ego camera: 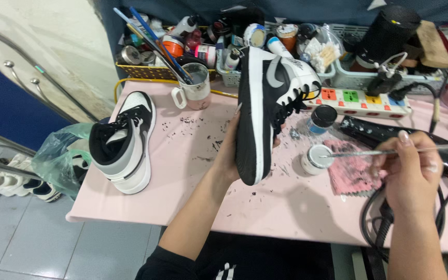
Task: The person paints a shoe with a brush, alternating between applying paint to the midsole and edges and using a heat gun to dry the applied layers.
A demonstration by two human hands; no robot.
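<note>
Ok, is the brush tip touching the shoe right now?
No, the right hand holds the brush with its tip over the small white paint jar, apart from the shoe.

Smooth leather-look sneaker (265, 103), matt rubber sole; thin metal brush handle (390, 151); pink cloth (351, 171).

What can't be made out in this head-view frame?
- Left hand: fingers hidden behind the held sneaker.
- Brush in the right hand: handle end cut off by the right edge.
- Small white jar: contents too small to tell.
- Basket clutter: too crowded to identify.
</note>
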